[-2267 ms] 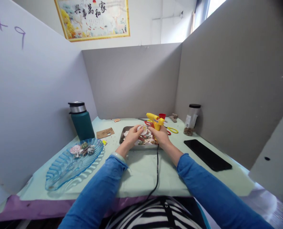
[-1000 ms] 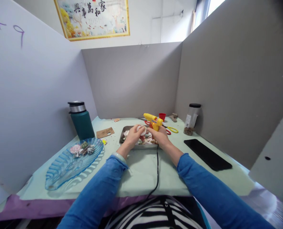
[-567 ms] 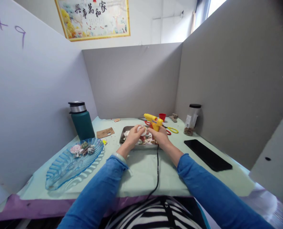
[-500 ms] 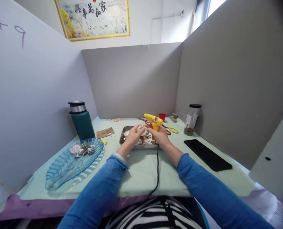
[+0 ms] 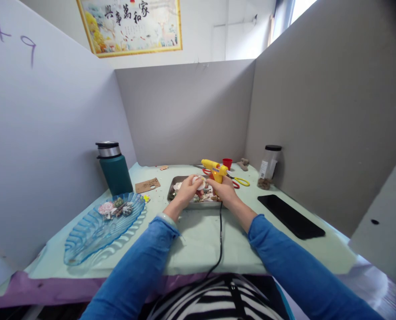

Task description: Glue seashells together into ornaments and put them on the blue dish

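Observation:
Above a metal tray (image 5: 198, 206) of mixed shells (image 5: 203, 196), my left hand (image 5: 187, 189) is closed on a whitish shell (image 5: 199, 180). My right hand (image 5: 223, 189) wraps round the handle of a yellow hot glue gun (image 5: 214, 168), whose body points up to the left. Its black cord (image 5: 221, 240) runs down over the front table edge. The fingertips of both hands come close together at the shell; whether the right fingers touch it I cannot tell.
To the left are a blue glass dish (image 5: 94, 240) holding several shells, a green bottle (image 5: 116, 173) and a cardboard piece (image 5: 147, 185). Scissors (image 5: 241, 181), a red cup (image 5: 227, 164), a clear jar (image 5: 268, 166) and a black phone (image 5: 290, 216) lie rightward. Grey partitions (image 5: 184, 115) enclose the table.

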`<state>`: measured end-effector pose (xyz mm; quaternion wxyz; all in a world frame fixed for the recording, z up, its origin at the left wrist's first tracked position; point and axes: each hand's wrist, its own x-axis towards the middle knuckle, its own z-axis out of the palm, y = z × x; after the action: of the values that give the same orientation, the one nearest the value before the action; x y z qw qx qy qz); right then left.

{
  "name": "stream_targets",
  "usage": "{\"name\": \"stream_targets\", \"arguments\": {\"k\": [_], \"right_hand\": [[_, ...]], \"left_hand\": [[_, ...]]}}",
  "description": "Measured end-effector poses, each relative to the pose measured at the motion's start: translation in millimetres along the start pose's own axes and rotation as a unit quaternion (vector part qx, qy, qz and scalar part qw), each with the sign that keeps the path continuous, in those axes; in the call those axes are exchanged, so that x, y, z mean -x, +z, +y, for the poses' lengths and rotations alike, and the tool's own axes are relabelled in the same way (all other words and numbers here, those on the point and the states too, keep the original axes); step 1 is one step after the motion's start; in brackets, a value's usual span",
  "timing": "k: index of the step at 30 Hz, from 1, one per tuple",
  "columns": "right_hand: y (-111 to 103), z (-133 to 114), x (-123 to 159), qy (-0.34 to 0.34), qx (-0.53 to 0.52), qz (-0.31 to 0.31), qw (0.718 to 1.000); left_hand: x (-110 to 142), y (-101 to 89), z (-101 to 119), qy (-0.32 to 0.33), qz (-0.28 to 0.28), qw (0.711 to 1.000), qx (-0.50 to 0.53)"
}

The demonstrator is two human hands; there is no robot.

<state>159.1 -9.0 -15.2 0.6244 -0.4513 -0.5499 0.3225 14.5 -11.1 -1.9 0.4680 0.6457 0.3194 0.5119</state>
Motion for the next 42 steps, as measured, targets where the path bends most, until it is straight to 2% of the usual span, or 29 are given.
{"name": "stream_targets", "arguments": {"k": [13,26,42], "right_hand": [[0.8,7.0,-3.5,-0.016,0.017,0.005,1.000],[1.6,2.5,-1.5,-0.013,-0.001,-0.010,1.000],[0.1,2.1,-1.4,-0.019,0.033,-0.004,0.999]], "left_hand": [[-1.7,-0.1,-1.8,-0.014,0.016,1.000,0.006],[0.6,-0.9,0.7,-0.009,0.016,1.000,-0.005],[1.2,0.7,2.4,-0.009,0.009,1.000,0.008]]}}
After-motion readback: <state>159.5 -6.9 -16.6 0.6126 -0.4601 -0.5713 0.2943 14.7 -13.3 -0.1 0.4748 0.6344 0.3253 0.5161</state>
